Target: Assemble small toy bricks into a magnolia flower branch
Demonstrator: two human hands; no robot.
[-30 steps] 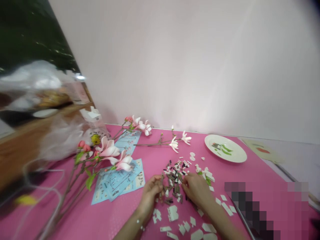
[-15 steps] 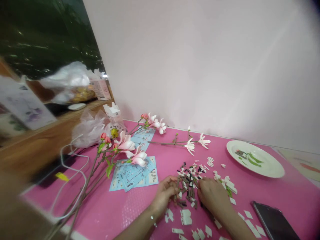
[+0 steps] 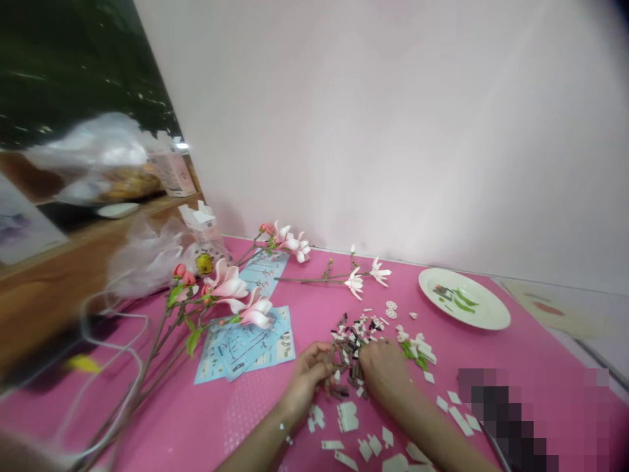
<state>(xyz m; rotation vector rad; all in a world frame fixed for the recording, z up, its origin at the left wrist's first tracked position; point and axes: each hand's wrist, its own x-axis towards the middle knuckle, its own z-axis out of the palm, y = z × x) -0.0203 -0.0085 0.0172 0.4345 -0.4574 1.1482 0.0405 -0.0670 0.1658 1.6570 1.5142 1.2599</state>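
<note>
On pink mat [image 3: 255, 426]: hands [image 3: 384, 370] w/ plastic bricks [image 3: 348, 347]

Shiny plastic bricks [image 3: 350, 351] mid-table, glazed plate [image 3: 491, 311] at 2 o'clock, matt paper sheets [image 3: 268, 351] at 9, dimpled glossy plastic mat [image 3: 250, 419] underneath.

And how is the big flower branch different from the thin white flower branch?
The big flower branch has wide pink-and-white blooms, but the thin white flower branch has smaller, narrower white flowers. The big one has green leaves and red buds; the thin one shows no leaves. The big one is longer. Both have brown stems and lie on the pink mat.
</note>
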